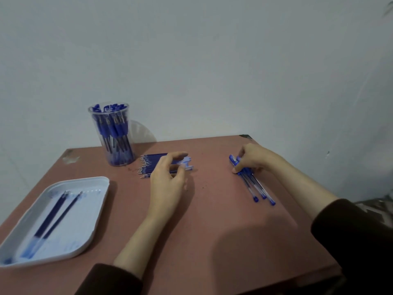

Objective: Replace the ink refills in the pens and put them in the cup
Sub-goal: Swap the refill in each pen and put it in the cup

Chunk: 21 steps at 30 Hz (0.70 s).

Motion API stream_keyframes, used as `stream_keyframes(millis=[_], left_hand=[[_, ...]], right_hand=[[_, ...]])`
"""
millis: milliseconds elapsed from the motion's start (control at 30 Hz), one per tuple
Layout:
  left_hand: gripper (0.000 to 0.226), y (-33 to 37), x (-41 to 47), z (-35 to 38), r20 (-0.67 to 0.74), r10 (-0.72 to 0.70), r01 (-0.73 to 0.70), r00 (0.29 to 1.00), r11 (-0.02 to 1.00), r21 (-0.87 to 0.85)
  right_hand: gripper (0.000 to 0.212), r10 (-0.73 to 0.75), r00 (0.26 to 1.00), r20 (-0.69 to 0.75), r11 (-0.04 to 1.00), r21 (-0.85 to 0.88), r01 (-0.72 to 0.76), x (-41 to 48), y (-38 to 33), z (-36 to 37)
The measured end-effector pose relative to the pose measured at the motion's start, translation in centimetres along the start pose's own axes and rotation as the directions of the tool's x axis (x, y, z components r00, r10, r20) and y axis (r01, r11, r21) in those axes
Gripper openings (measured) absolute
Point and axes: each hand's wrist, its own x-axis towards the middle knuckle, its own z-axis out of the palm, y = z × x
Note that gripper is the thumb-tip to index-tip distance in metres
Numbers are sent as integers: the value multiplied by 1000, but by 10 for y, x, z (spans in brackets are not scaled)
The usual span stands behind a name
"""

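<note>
Over on the right side of the tabletop (212, 220) a small bundle of blue pens (258, 190) lies flat, and the right hand (253, 159) grips its far end, fingers curled over the top and thumb pressed to the near side. Toward the middle, the left hand (168, 177) hovers over the pile of fresh refills (148, 167), its fingers loosely curved and apart, holding nothing that shows. Behind that pile to the left stands the clear cup (114, 137), packed with upright pens, and nearer the left edge a white tray (89, 209) holds two dark refills (53, 216) side by side.
</note>
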Motion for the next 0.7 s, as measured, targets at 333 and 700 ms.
stream_keyframes(millis=[333,700], left_hand=[[37,-1,1,-1,12,-1,0,1000,1000,21],[33,-2,5,-10,8,-12,12,1000,1000,20]], right_hand=[[35,-9,1000,-11,995,100,10,5,5,-7],[22,-218,949,-229,953,159,258,-7,-25,-9]])
